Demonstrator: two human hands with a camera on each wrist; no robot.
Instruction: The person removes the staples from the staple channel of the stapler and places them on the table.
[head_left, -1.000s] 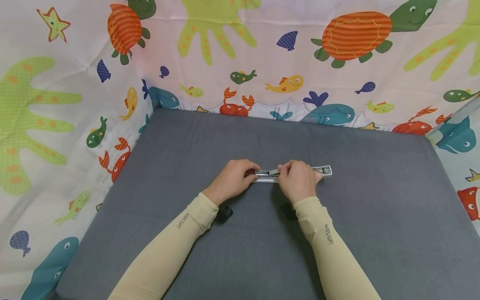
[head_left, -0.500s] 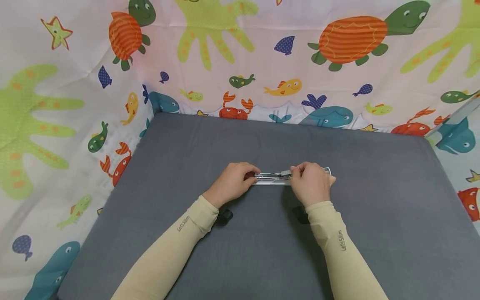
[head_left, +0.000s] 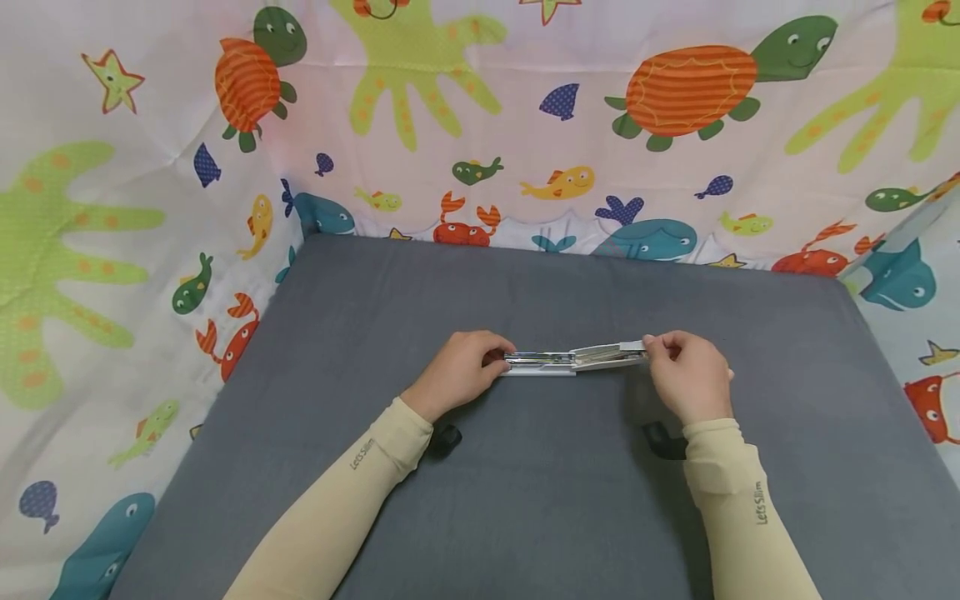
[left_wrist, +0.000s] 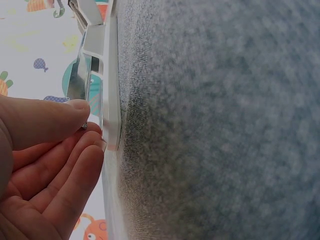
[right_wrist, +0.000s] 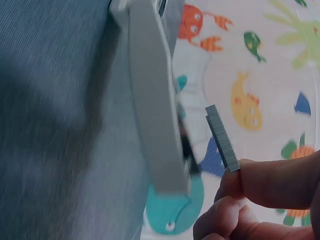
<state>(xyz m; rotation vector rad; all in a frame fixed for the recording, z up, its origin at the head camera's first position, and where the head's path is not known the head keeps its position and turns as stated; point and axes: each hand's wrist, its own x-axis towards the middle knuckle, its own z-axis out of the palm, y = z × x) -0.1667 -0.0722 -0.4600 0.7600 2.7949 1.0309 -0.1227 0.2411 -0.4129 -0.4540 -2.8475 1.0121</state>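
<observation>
A white stapler (head_left: 540, 372) lies unfolded across the grey surface, its cover (right_wrist: 155, 100) swung back to the right and raised at an angle. My left hand (head_left: 461, 375) pinches the left end of its metal staple channel (left_wrist: 79, 80) between thumb and fingers, with the white base (left_wrist: 111, 100) just beside the fingertips. Between the thumb and forefinger of my right hand (head_left: 688, 377) is a short strip of staples (right_wrist: 222, 140), gripped by one end. In the head view this strip overlaps the right end of the cover.
The grey cloth-covered tabletop (head_left: 480, 500) extends around both hands. A curtain (head_left: 420, 167) printed with sea animals stands along the back and sides. Dark wrist cameras, such as the one under my right wrist (head_left: 663, 442), hang close over the cloth.
My right hand has moved right along the stapler, carrying the staple strip from the channel's middle to the cover's far end. The left hand keeps its hold. The head view has tilted slightly up.
</observation>
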